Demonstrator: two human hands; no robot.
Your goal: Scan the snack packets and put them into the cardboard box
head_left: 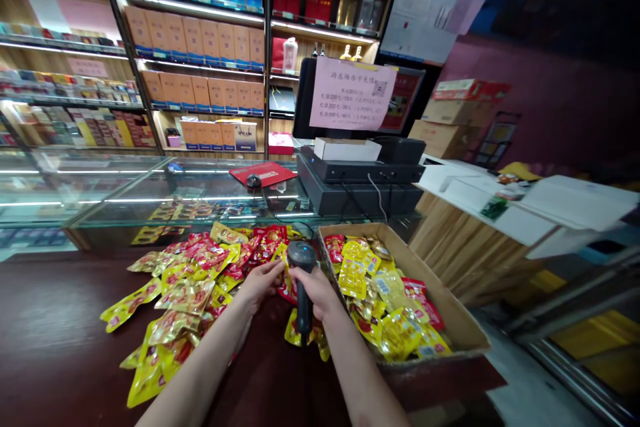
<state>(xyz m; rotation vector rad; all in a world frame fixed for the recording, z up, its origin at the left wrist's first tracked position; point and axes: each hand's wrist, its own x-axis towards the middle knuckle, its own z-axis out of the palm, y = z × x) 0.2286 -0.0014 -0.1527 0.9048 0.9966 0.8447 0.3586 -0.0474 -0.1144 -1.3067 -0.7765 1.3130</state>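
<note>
A black barcode scanner [303,300] stands upright in front of me, its head uppermost with a small blue light. My right hand [316,290] is closed around its neck, thumb across the front. Just left of the scanner, my left hand [263,281] pinches a red and yellow snack packet [287,288], partly hidden by fingers and scanner. A loose heap of red, yellow and gold snack packets [187,293] spreads to the left. More yellow packets [295,330] lie beneath the scanner. On the right, an open cardboard box [457,320] holds similar packets.
Behind the brown tabletop [45,307] runs a glass display counter [210,210] with a red mouse pad [273,174] and a black mouse [253,181]. A monitor [306,97] bearing a paper notice stands over black equipment [350,193]. Shelves of boxed goods line the back.
</note>
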